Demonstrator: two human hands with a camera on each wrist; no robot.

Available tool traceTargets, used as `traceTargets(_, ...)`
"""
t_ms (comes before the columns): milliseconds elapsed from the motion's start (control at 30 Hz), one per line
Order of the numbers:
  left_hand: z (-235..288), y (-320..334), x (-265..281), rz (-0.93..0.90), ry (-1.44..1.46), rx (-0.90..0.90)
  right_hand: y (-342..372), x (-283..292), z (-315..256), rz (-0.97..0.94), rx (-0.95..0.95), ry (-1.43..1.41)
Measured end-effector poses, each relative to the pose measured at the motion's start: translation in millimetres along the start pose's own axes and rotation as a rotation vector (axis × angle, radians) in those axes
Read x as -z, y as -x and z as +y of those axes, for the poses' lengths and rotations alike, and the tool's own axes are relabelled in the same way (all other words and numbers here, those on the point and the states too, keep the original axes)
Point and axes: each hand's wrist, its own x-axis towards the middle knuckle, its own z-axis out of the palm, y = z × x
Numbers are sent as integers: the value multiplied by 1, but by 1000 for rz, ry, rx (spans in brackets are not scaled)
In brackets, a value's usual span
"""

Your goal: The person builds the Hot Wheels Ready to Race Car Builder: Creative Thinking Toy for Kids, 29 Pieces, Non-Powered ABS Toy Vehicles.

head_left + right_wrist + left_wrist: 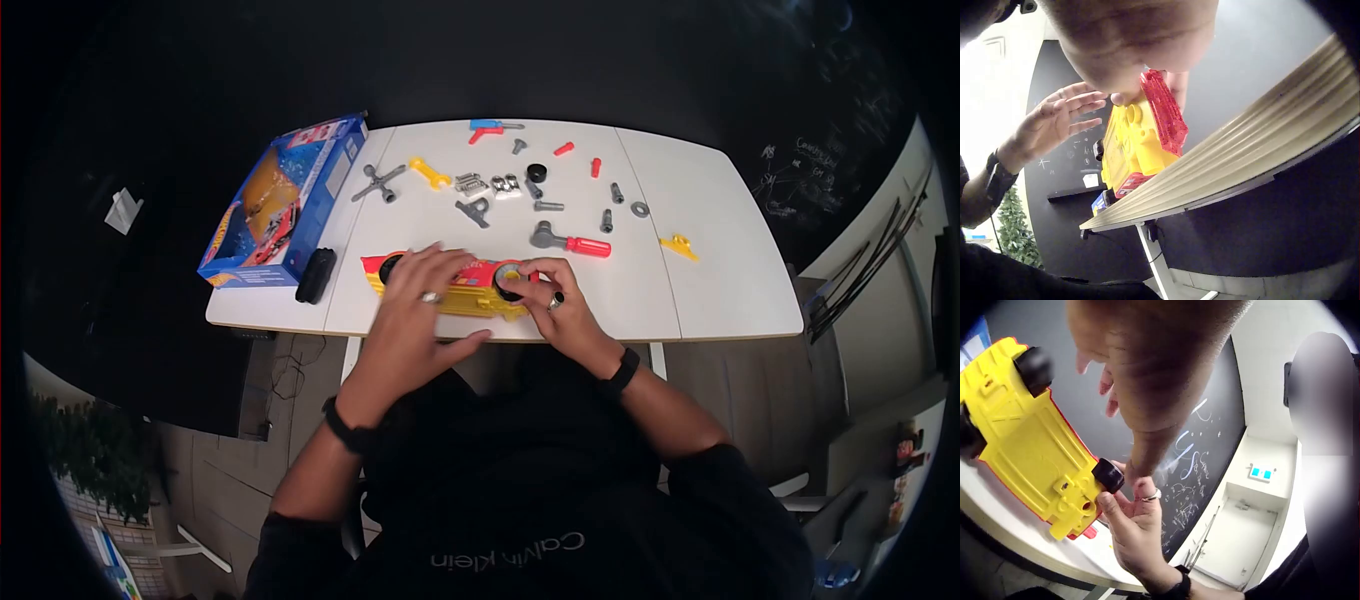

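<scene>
A red and yellow toy car [465, 299] stands on its side near the table's front edge, its yellow underside toward the person. My right hand [572, 318] grips the car's right end, with thumb and fingers around a black wheel [512, 280]. In the left wrist view, the right thumb [1113, 509] lies beside that wheel, while the other fingers are partly hidden behind the car. My left hand [405, 315] is over the car's left part, overlapping it in the head view. The right wrist view shows the left fingers [1082, 100] straight and spread, with nothing in them.
A blue toy box [300, 190] stands at the left, with a black case [316, 276] beside it. Behind the car lie a yellow wrench [430, 173], a grey cross-shaped piece [378, 183], a red-handled tool [585, 246], a toy drill [490, 129] and several bolts.
</scene>
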Motion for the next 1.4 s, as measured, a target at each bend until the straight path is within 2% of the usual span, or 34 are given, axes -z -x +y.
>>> traceTargets(33, -2, -12, -3, -108, -5, -93, 0, 0, 1, 6, 12, -3)
traceTargets(67, -5, -22, -9, -104, -15, -101, 0, 1, 0, -9, -22, -33)
traceTargets(133, -15, -34, -29, -282, 6, -78, 3, 2, 1, -17, -56, -59)
traceTargets(200, -23, -35, -47, -239, -71, -117, 5, 4, 3, -25, -58, -16)
traceTargets(267, -27, -39, -57, -325, -158, -108, 3, 8, 1, -20, -42, 9)
traceTargets(300, -28, -37, -61, -324, -159, -110, 2, 9, -1, -24, -29, 27)
traceTargets(367, -25, -34, -64, -194, -210, -173, 0, 15, -5, -68, -19, 60)
traceTargets(433, -22, -32, -63, -169, -219, -173, -5, 27, -11, -120, -4, 87)
traceTargets(500, -20, -31, -61, -147, -227, -173, -12, 44, -15, -23, 125, 130)
traceTargets(567, -18, -29, -62, -125, -199, -173, -34, 63, 8, 141, 28, 190)
traceTargets(600, -17, -27, -62, -124, -195, -164, -56, 75, 18, 152, -21, 267)
traceTargets(633, -15, -27, -61, -121, -202, -158, -74, 85, 34, 89, -177, 321)
traceTargets(667, -15, -28, -61, -117, -211, -156, -89, 89, 55, 86, -173, 324)
traceTargets(733, -15, -31, -59, -127, -204, -149, -110, 89, 102, -177, -266, 459)
traceTargets(767, -14, -30, -59, -150, -192, -141, -110, 83, 118, -172, -266, 463)
traceTargets(833, -16, -30, -60, -141, -200, -158, -121, 71, 147, -342, -163, 644)
traceTargets(933, -17, -27, -61, -96, -219, -155, -130, 57, 165, -455, -290, 696)
traceTargets(1033, -16, -25, -58, -112, -192, -158, -133, 46, 176, -436, -309, 790)
traceTargets(1133, -14, -26, -58, -128, -193, -144, -142, 60, 127, -412, -262, 697)
traceTargets(1167, -17, -24, -59, -82, -209, -178, -144, 66, 109, -332, -242, 603)
traceTargets(1233, -18, -27, -60, -82, -188, -175, -147, 80, 57, -298, -336, 222)
traceTargets(1300, -22, -24, -63, -64, -167, -173, -135, 96, -3, -354, -247, -26)
traceTargets(1333, -24, -25, -63, -60, -165, -167, -130, 99, -23, -361, -246, -25)
traceTargets(1400, -24, -25, -65, -93, -177, -155, -118, 99, -49, -532, -148, -50)
